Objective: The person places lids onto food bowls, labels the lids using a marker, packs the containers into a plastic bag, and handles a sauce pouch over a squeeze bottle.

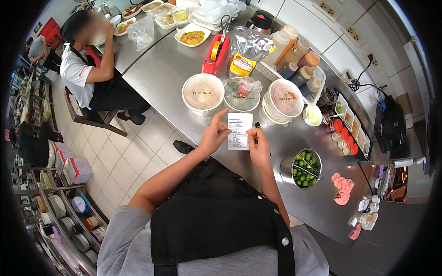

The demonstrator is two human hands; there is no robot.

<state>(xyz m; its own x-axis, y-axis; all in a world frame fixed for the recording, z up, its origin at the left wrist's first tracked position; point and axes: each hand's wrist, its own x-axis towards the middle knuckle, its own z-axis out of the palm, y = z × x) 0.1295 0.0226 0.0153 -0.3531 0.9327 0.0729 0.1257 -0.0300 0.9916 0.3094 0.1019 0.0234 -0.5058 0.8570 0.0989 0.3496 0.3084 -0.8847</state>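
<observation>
Receipt [240,131] is pinched in the left hand [213,137] and right hand [260,148] over the near edge of the steel counter [156,64], so from here I'd say reading's underway, not done, with the white tub [202,100] just beyond, left, lidded tbh.

The receipt [240,131] I held was smooth, matt paper. My counter [159,64] looked like dull-sheened metal, the tubs [202,94] smooth plastic, the packet [251,43] glossy, crinkled foil, the rag [342,188] rough, matt cloth.
</observation>
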